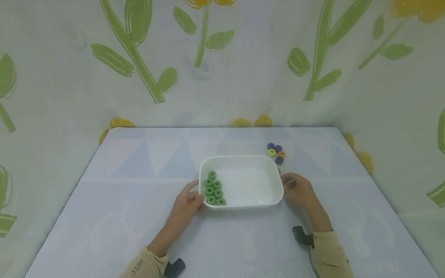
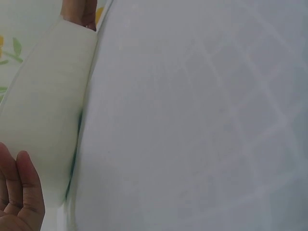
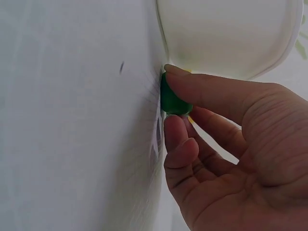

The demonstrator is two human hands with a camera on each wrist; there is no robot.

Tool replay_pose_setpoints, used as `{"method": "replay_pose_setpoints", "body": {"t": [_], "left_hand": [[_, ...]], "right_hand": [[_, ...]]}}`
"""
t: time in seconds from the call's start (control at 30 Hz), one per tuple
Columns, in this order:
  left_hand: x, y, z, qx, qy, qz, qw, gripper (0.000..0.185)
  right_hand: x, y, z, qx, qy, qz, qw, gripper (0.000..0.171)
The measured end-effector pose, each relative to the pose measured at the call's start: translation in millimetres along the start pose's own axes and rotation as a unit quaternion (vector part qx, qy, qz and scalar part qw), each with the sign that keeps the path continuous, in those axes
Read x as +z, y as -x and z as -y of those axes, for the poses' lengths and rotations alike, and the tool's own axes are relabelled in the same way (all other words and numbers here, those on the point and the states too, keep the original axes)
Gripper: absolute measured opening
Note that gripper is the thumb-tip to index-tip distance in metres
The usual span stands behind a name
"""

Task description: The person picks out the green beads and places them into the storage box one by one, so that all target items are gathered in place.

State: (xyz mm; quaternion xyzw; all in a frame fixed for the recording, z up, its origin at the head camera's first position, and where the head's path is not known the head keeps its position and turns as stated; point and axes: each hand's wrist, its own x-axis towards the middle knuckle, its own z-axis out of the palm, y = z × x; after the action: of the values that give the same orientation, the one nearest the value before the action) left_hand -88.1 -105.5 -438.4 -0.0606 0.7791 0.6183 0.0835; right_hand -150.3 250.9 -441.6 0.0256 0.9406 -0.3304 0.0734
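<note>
My head view looks forward and down over the counter (image 1: 139, 216); both wrist views sit very close, each sharing the white tray (image 1: 243, 185) wall with it.

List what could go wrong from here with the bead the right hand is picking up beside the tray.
1. The right hand pinches the green bead only at its fingertips, tight against the white tray; it may slip and roll off.
2. Lifting past the rim, the fingers could knock the tray, though the left hand steadies its other side.
3. A jolt might scatter the green beads in the tray or the loose coloured beads behind it.
</note>
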Motion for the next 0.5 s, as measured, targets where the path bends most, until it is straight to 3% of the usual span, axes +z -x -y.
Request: {"method": "replay_pose_setpoints", "body": {"t": [0.5], "left_hand": [[-1.0, 0.6, -1.8, 0.003, 0.003, 0.001, 1.0000, 0.057]], "right_hand": [[-3.0, 0.1, 1.2, -0.014, 0.011, 0.000, 1.000, 0.043]]}}
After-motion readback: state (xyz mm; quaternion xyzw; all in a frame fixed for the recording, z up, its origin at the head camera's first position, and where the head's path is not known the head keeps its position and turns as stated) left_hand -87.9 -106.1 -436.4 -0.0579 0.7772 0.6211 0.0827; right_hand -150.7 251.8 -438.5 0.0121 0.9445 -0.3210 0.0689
